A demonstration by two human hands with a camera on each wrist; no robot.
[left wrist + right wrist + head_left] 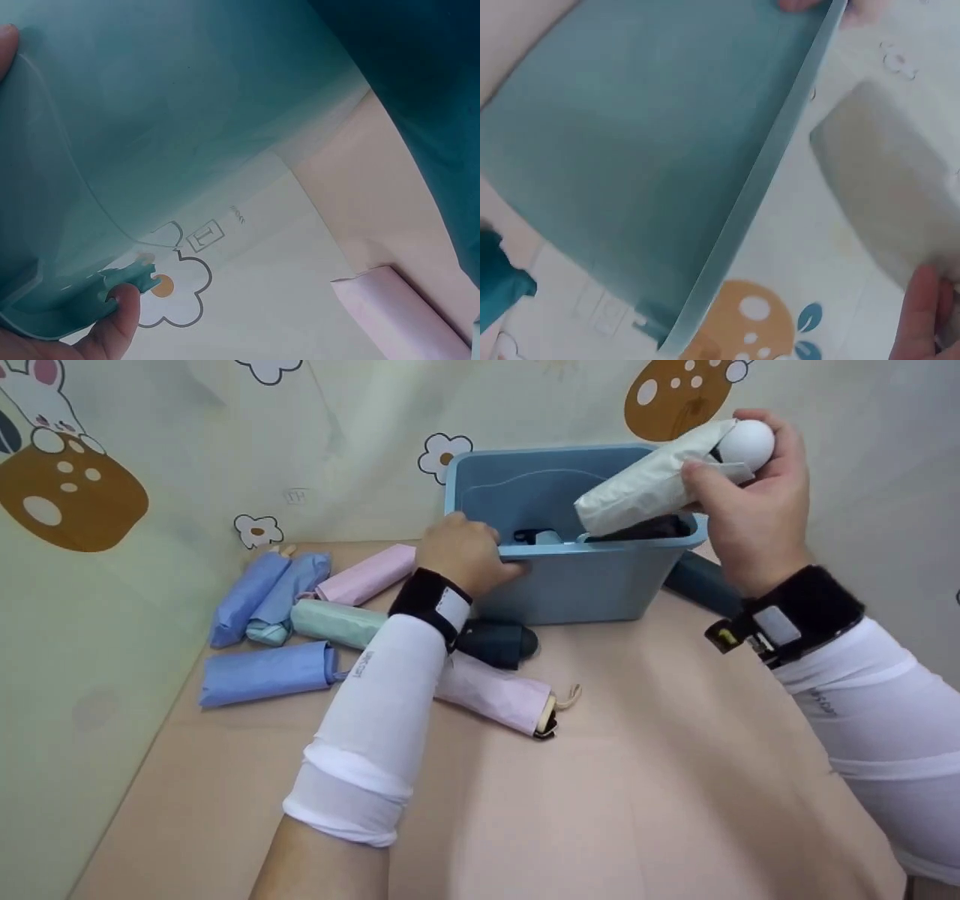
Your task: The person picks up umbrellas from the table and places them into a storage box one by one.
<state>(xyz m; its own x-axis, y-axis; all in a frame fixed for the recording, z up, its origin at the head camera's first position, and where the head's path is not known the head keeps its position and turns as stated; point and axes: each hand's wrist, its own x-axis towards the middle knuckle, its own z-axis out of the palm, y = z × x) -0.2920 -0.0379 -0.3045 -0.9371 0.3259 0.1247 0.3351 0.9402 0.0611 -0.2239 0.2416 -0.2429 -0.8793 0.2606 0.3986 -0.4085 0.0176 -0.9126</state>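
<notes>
Left hand (466,553) grips the near rim of the blue bin (570,589); at its right end, a white folded umbrella (641,489) is held up, pinched by the right hand (766,521). Judged step: transfer past the rim; next move calls for a steady bin.

A bench (615,765) covered in smooth, peach-beige sheeting. Toward the back stands a blue-grey bin (562,589). Folded umbrellas lie around it. At far left, a blue umbrella (247,600) and a second blue one (295,581), pale aqua at its near end, slant side by side. Nearer the front, a third blue one (262,673) lies crosswise. Between these and the bin are a pink umbrella (371,575) and, in front of it, a mint-green one (337,622), its right end hidden. Before the bin lies a dark umbrella (487,641) with a rounded end; nearer still, a pale pink one (495,694) with a cord loop. A dark teal bundle (703,583) lies right of the bin, partly hidden.
</notes>
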